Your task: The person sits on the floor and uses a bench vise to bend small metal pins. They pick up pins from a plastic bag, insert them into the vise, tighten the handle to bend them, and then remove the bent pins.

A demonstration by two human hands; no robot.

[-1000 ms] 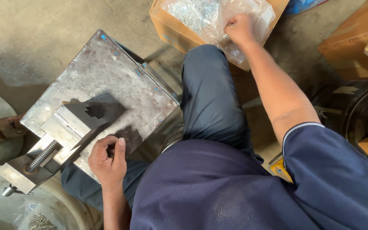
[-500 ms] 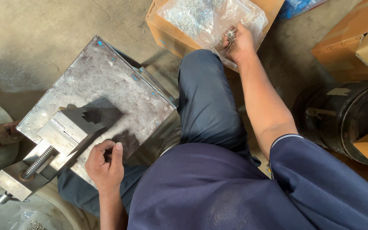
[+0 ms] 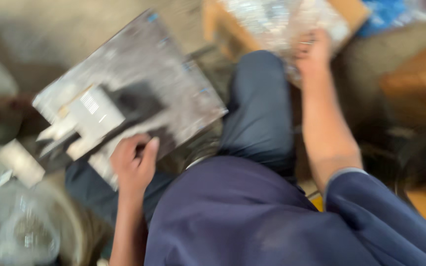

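head view, motion-blurred throughout. the left hand (image 3: 135,165) rests at the near edge of a grey metal plate (image 3: 173,74) laid across the lap; the fingers (image 3: 150,153) are curled loosely inward, and whether they enclose a small part cannot be told from this frame. a small bench vise (image 3: 82,120) sits on the plate just beyond the hand, its screw end overhanging the plate's lower left corner.

the right hand (image 3: 312,49) is extended forward into a clear plastic bag (image 3: 272,19) held in a cardboard box (image 3: 348,12) beyond the knee. the fingers are bent down among the bag's contents; blur prevents telling whether they pinch anything. the contents read as small, shiny metal pieces, but their shape is not resolved.

handling judgement: such pieces are likely stiff, light singly, and smooth enough to slip; a fingertip pinch across the body of one piece suits best. the bag film is soft and will shift under the hand. the plate and vise appear heavy and rigid.
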